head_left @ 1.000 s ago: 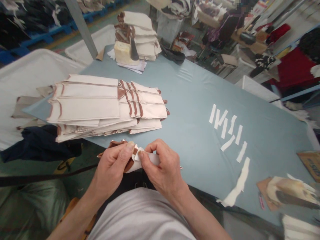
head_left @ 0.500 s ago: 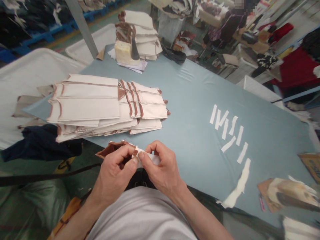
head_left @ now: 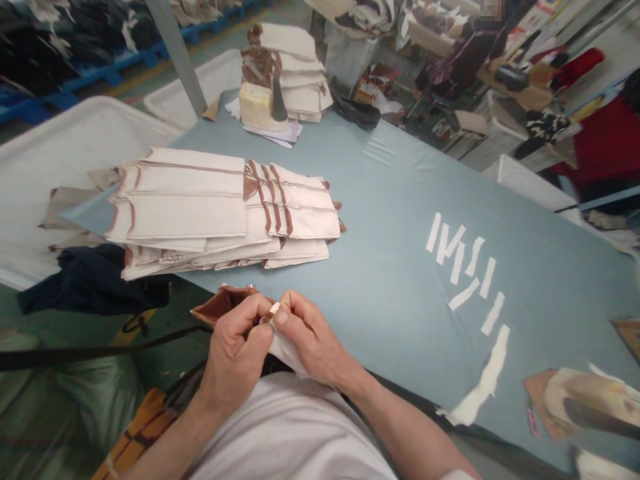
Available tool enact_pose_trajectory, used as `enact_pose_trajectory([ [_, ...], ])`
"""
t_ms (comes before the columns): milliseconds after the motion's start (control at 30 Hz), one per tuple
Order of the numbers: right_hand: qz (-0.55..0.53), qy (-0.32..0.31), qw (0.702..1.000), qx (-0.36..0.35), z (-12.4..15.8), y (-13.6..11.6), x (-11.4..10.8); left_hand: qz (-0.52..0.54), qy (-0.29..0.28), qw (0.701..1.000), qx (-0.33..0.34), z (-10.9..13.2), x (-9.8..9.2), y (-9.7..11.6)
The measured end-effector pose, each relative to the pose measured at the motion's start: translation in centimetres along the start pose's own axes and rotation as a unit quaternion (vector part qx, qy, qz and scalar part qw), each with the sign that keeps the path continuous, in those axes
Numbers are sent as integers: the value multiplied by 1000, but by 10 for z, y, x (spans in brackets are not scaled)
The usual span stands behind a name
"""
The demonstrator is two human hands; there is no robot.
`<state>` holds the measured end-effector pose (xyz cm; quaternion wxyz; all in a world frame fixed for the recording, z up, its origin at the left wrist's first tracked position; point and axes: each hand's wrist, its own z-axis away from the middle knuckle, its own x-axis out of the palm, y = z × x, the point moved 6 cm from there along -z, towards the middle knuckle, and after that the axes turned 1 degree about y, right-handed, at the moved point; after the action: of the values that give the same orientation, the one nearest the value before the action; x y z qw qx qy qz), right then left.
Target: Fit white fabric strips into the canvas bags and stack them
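Observation:
Close to my body, at the near edge of the table, I hold a white fabric piece with a brown lining [head_left: 219,308]. My left hand [head_left: 240,343] pinches its edge between thumb and fingers. Right beside it, my right hand [head_left: 313,337] is closed on the same edge, thumb against fingertips. A small white tip [head_left: 275,308] pokes up between the two hands; I cannot tell whether it is a separate strip. The white cloth [head_left: 287,350] hangs below my fingers, partly hidden by them.
Stacked cream fabric pieces with brown edging [head_left: 195,213] lie on the blue-covered table [head_left: 380,220]. Several white strips [head_left: 457,263] and a longer torn strip [head_left: 487,380] lie at the right. Another stack [head_left: 300,73] stands at the back beside a yellowish block [head_left: 257,107].
My right hand has shifted slightly left and closed in on the pinched edge. The white cloth now hangs lower beneath the fingers. The view has shifted a little.

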<state>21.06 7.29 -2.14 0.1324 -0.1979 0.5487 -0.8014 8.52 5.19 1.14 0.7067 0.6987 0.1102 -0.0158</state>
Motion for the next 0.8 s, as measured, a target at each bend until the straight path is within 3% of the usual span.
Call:
enact_pose_trajectory([
  [100, -21, 39, 998, -40, 0, -1, 9, 42, 44, 998, 22, 4, 0, -3],
  [233, -110, 64, 991, -46, -3, -4, 18, 121, 52, 991, 15, 2, 2, -9],
  [400, -184, 42, 982, -1, -9, 2, 20, 171, -4, 985, -35, -12, 0, -22],
  [567, -130, 32, 991, 24, -5, 6, 5, 152, -84, 982, -78, -22, -6, -22],
  [633, -65, 58, 996, -13, -2, -5, -8, 130, -107, 983, -76, -26, -8, -12],
  [700, 32, 101, 989, -104, 2, -29, -22, 80, -131, 987, -51, -30, -9, 6],
  [800, 179, 88, 940, -276, 7, -75, -27, -9, -169, 986, 5, -36, -9, 35],
])
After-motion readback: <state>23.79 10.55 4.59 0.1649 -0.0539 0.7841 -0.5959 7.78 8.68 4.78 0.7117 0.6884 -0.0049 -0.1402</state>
